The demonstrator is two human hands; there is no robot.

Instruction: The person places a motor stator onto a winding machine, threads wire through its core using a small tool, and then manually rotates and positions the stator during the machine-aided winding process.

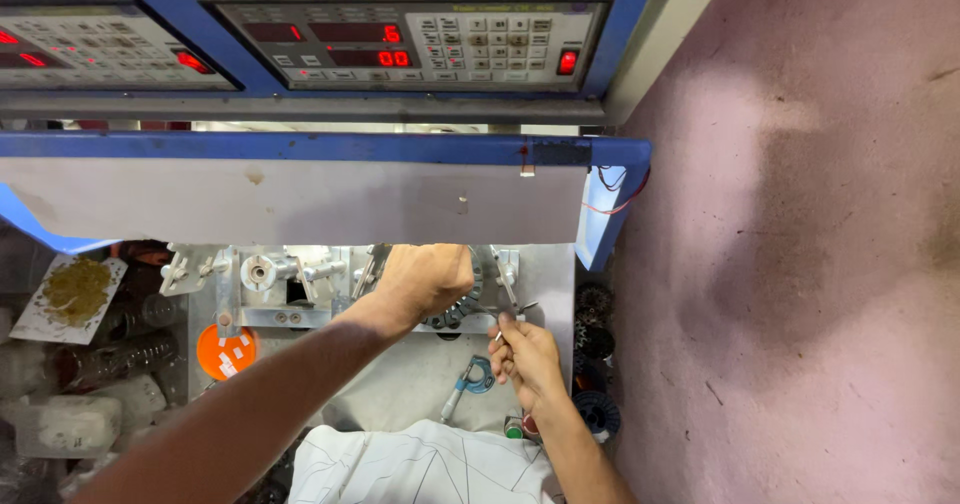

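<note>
Working on a round toothed part (462, 299) at the frame's centre.
Left hand (425, 282) grips the part; right hand (525, 356) pinches a thin metal tool (500, 332), best kept steady.

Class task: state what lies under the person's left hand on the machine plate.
Under the left hand a dark toothed ring shows partly, against the metal plate. Its middle and mounting are covered by the hand.

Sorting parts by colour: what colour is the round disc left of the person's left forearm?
Orange disc, with small white patches on it, seen in the head view.
</note>
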